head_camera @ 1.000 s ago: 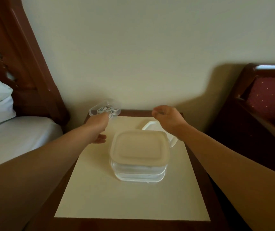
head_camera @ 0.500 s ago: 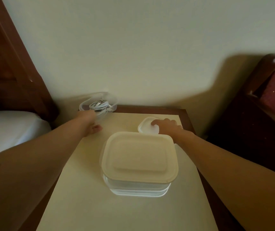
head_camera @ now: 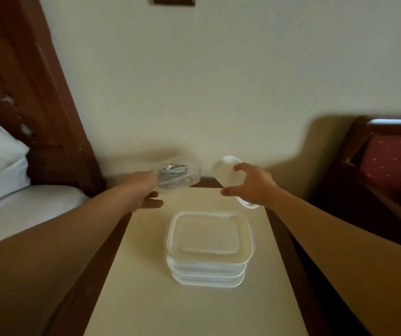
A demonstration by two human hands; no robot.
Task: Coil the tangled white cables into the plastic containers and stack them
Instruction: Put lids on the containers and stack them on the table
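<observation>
Above a cream-topped bedside table (head_camera: 194,311), the left hand (head_camera: 146,192) grips a small clear container (head_camera: 178,175) with a coiled white cable (head_camera: 172,172) inside, held up near the wall. Just beside it, the right hand (head_camera: 252,185) pinches a white lid (head_camera: 227,173), tilted on edge. Nearer, a stack of lidded containers (head_camera: 209,248) rests on the table.

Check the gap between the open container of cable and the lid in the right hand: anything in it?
Nothing. In the head view the container held by the left hand and the lid in the right hand are apart; only the wall shows behind.
</observation>
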